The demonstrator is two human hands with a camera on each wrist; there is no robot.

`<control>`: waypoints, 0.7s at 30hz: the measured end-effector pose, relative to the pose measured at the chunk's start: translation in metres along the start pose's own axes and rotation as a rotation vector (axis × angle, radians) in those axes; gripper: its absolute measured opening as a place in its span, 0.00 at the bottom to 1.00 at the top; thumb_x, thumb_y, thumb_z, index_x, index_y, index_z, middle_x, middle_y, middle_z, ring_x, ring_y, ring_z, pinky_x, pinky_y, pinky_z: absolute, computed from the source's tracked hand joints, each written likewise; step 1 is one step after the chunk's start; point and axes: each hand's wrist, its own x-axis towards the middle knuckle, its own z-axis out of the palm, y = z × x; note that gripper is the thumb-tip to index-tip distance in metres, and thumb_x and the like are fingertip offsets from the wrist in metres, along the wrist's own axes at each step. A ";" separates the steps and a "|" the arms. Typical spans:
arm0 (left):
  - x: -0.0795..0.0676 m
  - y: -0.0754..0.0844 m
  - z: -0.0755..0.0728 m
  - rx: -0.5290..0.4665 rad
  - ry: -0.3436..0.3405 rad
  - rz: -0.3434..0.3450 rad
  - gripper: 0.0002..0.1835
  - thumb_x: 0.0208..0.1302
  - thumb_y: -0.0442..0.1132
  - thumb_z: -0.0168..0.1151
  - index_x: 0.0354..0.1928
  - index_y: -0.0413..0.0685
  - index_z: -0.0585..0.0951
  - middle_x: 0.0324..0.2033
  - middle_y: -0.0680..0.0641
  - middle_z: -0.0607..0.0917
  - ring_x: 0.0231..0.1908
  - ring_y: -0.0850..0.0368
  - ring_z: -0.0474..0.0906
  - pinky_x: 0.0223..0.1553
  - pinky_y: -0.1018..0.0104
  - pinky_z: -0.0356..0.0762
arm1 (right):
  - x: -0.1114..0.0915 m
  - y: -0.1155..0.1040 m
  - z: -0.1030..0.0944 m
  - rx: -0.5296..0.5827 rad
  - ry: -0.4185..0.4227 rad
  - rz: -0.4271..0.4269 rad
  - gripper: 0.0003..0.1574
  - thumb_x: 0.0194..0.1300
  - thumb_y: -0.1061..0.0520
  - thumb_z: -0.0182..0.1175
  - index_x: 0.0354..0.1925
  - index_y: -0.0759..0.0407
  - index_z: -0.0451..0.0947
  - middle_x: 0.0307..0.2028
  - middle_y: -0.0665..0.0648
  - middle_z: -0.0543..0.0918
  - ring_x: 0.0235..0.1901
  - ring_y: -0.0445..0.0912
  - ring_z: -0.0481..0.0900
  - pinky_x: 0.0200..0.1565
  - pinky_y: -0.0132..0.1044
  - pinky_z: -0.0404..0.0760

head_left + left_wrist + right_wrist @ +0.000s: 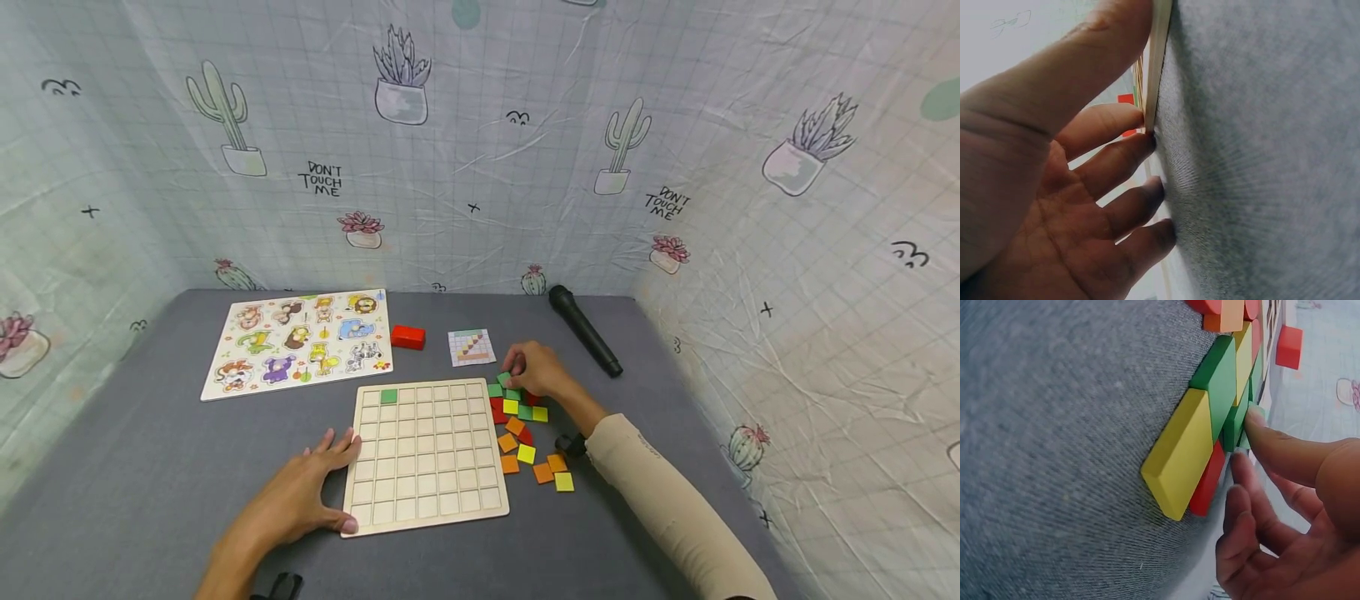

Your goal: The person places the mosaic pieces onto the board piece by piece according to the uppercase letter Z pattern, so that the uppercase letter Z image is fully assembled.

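Note:
A wooden grid board lies flat on the grey table, with one green square tile in its top row. At the board's left edge rests my left hand, thumb at the near corner and fingers spread farther up; the left wrist view shows the fingertips against the board's side. Beyond the board's right edge, my right hand pinches a green tile between thumb and fingers. Below that hand are scattered loose tiles, among them a yellow tile, a red tile and an orange tile.
An animal puzzle board lies at the back left, beside a red block. Behind the grid board is a small printed pattern card. A black microphone lies at the back right. Patterned cloth surrounds the table.

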 end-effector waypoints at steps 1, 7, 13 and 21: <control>0.000 0.000 0.000 0.000 0.000 -0.001 0.65 0.32 0.57 0.89 0.78 0.43 0.72 0.78 0.36 0.69 0.78 0.25 0.59 0.71 0.23 0.63 | 0.000 -0.001 0.000 -0.001 0.008 -0.004 0.10 0.62 0.60 0.78 0.39 0.55 0.86 0.32 0.53 0.84 0.33 0.47 0.78 0.42 0.41 0.81; 0.000 0.000 -0.001 0.002 -0.006 0.005 0.65 0.33 0.57 0.89 0.77 0.43 0.72 0.78 0.36 0.70 0.78 0.24 0.59 0.70 0.23 0.64 | -0.001 -0.004 -0.001 0.072 0.079 0.002 0.08 0.63 0.60 0.77 0.38 0.57 0.86 0.30 0.55 0.85 0.29 0.47 0.79 0.33 0.38 0.80; -0.001 0.001 -0.002 0.002 -0.006 -0.002 0.65 0.33 0.57 0.89 0.78 0.43 0.72 0.78 0.36 0.70 0.78 0.24 0.59 0.70 0.23 0.63 | 0.002 -0.024 0.004 0.137 0.122 -0.012 0.07 0.64 0.57 0.77 0.36 0.51 0.86 0.31 0.53 0.86 0.29 0.46 0.81 0.32 0.36 0.80; -0.002 0.003 -0.002 0.009 -0.003 0.000 0.64 0.33 0.58 0.89 0.77 0.43 0.72 0.78 0.37 0.70 0.78 0.25 0.60 0.71 0.25 0.63 | 0.006 -0.064 0.025 0.227 0.068 -0.074 0.07 0.62 0.58 0.78 0.32 0.52 0.87 0.31 0.52 0.86 0.28 0.44 0.79 0.30 0.33 0.76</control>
